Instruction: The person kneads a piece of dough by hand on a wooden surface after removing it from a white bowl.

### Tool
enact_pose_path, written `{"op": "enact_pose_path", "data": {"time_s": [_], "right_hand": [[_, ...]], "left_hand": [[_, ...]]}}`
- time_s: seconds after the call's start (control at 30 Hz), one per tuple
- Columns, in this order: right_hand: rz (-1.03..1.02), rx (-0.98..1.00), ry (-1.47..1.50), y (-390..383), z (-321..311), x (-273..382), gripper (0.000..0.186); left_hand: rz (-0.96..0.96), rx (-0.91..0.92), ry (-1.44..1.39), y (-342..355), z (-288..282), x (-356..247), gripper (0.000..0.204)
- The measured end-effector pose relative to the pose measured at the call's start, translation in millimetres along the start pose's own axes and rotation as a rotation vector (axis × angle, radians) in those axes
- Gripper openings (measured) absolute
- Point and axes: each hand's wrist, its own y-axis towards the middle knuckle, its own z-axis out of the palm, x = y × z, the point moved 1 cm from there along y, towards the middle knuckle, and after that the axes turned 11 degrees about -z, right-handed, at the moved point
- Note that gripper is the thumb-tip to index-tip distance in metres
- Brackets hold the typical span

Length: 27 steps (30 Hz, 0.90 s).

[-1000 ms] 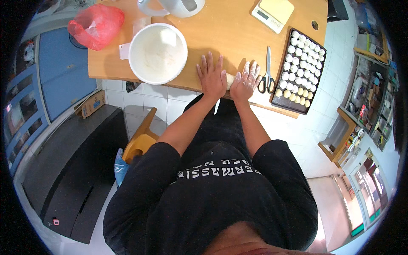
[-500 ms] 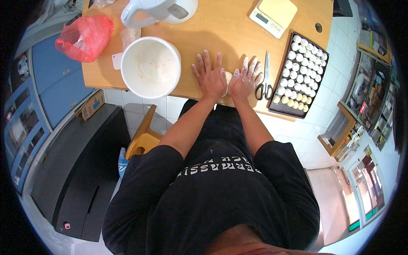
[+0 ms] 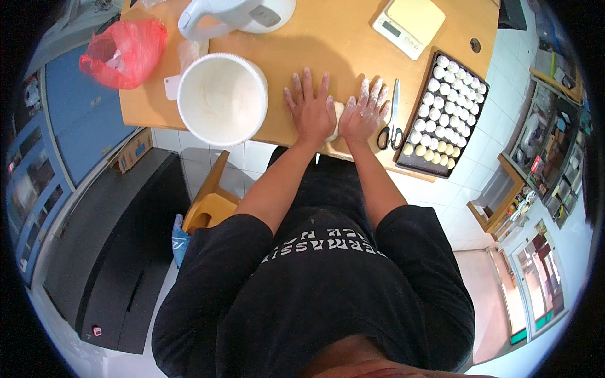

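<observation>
My left hand (image 3: 311, 112) and my right hand (image 3: 363, 113) lie spread, fingers stretched and dusted white, at the near part of the wooden table (image 3: 302, 47). A pale piece of dough (image 3: 335, 118) shows between my thumbs, partly hidden under my hands. Black-handled scissors (image 3: 392, 126) lie just right of my right hand. Beyond them a dark tray (image 3: 413, 164) holds several rows of small round pieces, white and pale yellow. A white bucket (image 3: 222, 101), pale and smudged inside, stands left of my left hand.
At the back are a kitchen scale (image 3: 408, 22), a white appliance (image 3: 236, 12) with a handle and a red plastic bag (image 3: 123, 53). An orange chair (image 3: 211, 195) stands under the near left side, beside a black cabinet (image 3: 101, 264). Shelving (image 3: 548, 145) lines the right.
The view has shifted, so the table sits lower in the picture. My spread hands have moved slightly away from me over the tabletop, still on either side of the dough.
</observation>
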Motion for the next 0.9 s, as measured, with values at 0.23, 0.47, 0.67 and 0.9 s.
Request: {"op": "enact_pose_path", "data": {"time_s": [0.23,0.47,0.67,0.9], "right_hand": [[0.154,-0.167,0.521,-5,-15,-17,0.044],[0.319,-0.245,0.864,-56,-39,-40,0.04],[0.028,0.047,0.36,-87,-43,-12,0.056],[0.15,0.253,0.123,-65,-39,-4,0.059]], "left_hand": [[0.066,-0.047,-0.039,-5,0,9,0.058],[0.154,-0.095,-0.21,-21,19,24,0.052],[0.199,-0.253,-0.417,-27,1,12,0.036],[0.211,-0.319,-0.401,-9,-32,-7,0.022]]}}
